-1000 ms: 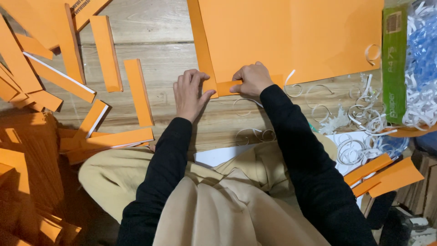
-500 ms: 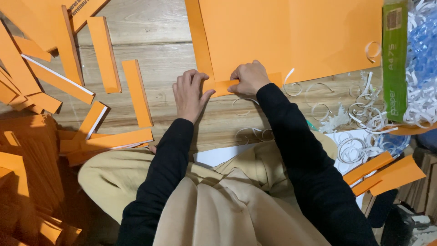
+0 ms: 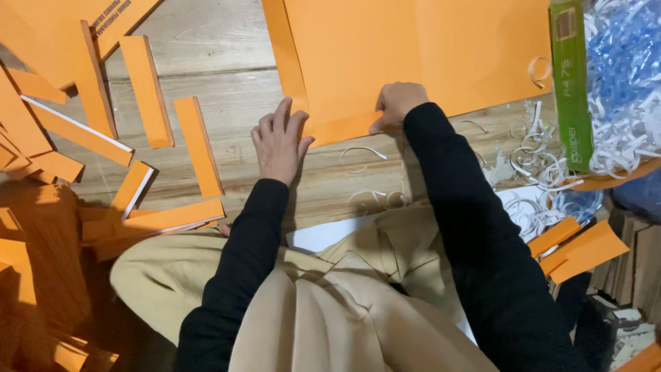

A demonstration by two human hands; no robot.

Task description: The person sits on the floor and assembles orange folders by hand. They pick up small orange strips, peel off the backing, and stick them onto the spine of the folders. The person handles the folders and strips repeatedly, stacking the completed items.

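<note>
We see the right hand (image 3: pixel 398 103) pinching the folded near edge of the orange sheet (image 3: pixel 420 55), while the left hand (image 3: pixel 279 141) lies spread flat, fingertips on the sheet's near-left corner. The sheet rests on the wooden floor (image 3: pixel 227 96), looks light, thin and easily creased; best gripped along its edges. Folded strips (image 3: pixel 197 146) lie left, paper curls (image 3: pixel 544 165) right

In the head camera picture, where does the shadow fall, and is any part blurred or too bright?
Head view: the left edge is in deep warm shadow over the orange strips; the large orange sheet is lit evenly, without glare; both hands, left hand and right hand, look sharp; the white paper curls at right are brightest, slightly washed out.
</note>
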